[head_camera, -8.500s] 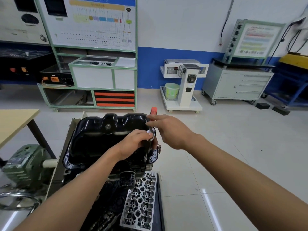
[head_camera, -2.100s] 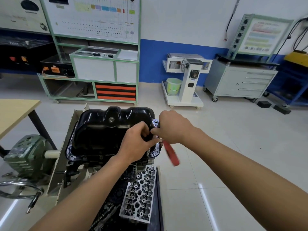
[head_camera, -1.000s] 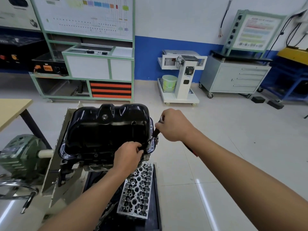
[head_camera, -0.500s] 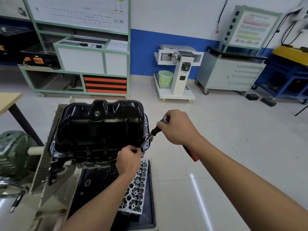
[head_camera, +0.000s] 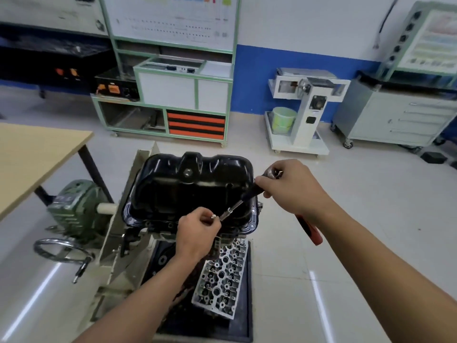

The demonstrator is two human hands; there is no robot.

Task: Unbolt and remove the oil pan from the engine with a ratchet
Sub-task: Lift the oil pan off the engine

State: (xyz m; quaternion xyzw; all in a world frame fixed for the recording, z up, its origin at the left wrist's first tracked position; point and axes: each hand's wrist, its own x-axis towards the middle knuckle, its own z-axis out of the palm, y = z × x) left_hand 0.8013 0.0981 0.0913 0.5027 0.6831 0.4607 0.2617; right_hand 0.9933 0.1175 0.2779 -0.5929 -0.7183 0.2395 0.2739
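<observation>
**One bolt out at the near right corner – pan still seated**

Lowest in the frame, a bare aluminium cylinder head (head_camera: 222, 276) lies on a black tray below the engine (head_camera: 153, 227).

Just above it, the left hand (head_camera: 196, 233) has come up off the pan's near edge, where it sat half a second ago. It now pinches a small silvery bolt (head_camera: 214, 216) between thumb and fingertips, right at the tip of the extension bar (head_camera: 233, 209). The bar no longer points down at the flange (head_camera: 252, 222); it slants freely across the pan's near right corner towards the left hand.

The right hand (head_camera: 294, 191) is wrapped round the head end of the ratchet (head_camera: 310, 231), fingers curled tight. The red handle sticks out below the wrist, towards the lower right of the frame.

By my reading, one fastener has just been drawn from the near right stretch of the flange and is being picked off the socket. That bolt is done, and the socket is free for another.

The oil pan (head_camera: 188, 191) sits at the centre of the frame on the upturned engine – glossy black stamped steel with a plug in its far wall. Its bluish flange rim looks flat against the block, with no gap that I can see. How many bolts remain cannot be told from here.

To the left is the green gearbox (head_camera: 74, 206) of the engine stand. Beyond stands a green-framed training bench (head_camera: 183, 95), and a grey drawer cabinet (head_camera: 395, 120) is at upper right.
</observation>
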